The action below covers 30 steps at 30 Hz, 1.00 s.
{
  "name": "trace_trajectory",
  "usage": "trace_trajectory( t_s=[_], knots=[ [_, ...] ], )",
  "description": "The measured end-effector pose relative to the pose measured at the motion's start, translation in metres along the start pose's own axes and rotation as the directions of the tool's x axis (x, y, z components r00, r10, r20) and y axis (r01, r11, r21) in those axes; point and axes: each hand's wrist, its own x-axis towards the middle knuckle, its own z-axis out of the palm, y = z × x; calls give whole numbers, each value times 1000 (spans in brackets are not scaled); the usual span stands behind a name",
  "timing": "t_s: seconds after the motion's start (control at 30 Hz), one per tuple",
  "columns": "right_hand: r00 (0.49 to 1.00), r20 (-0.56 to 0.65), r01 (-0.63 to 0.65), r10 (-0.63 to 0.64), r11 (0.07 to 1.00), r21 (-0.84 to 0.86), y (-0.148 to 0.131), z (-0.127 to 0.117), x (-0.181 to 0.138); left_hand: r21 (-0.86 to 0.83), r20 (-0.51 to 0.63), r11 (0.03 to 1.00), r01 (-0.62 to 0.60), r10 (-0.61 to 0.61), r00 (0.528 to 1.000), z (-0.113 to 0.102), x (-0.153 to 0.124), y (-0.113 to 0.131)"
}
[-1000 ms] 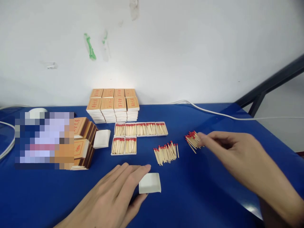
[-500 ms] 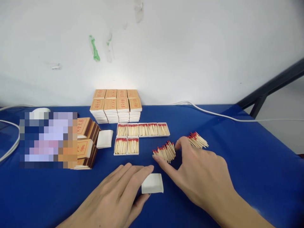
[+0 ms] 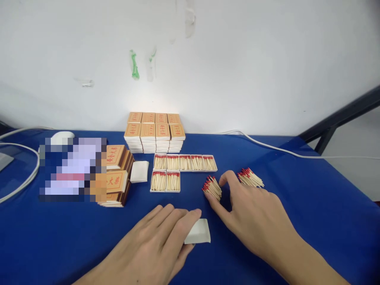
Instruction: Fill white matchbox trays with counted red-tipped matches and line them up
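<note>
My left hand [image 3: 160, 241] lies flat on the blue table [image 3: 297, 206], fingers together, its fingertips resting on an empty white matchbox tray [image 3: 198, 232]. My right hand [image 3: 252, 215] is further right, thumb and index finger closed around a bunch of red-tipped matches [image 3: 212, 187] on the cloth. A second loose pile of matches [image 3: 250, 177] lies just beyond that hand's knuckles. Behind, several white trays filled with matches [image 3: 184, 162] sit in two rows.
Stacks of orange matchboxes [image 3: 154, 132] stand by the white wall. Brown-sided sleeves [image 3: 117, 174] and one empty white tray [image 3: 139, 171] lie to the left beside a blurred patch. A white cable [image 3: 267, 145] crosses the far right, and another loops at the left edge.
My right hand left the far pile, came to the nearer pile of matches and squeezed it into a tighter bunch. The left hand kept still on the tray.
</note>
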Motion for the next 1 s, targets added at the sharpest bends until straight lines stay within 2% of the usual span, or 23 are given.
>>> trace_trajectory(
  t_s=[0.2, 0.5, 0.8, 1.0],
  knots=[
    [981, -49, 193, -188, 966, 173, 23, 4, 1, -11, 19, 1000, -5, 5, 1000, 2, -3, -2],
    [930, -21, 362, -367, 901, 240, 39, -8, 16, -5, 23, 1000, 17, -16, 1000, 2, -2, -1],
    [929, -16, 362, -369, 901, 240, 42, -10, 22, -3, 18, 1000, 23, -23, 1000, 3, -5, -1],
    [927, 45, 321, -373, 849, 420, 40, -9, 20, 3, 21, 999, 44, -44, 999, 1, -7, 0]
  ],
)
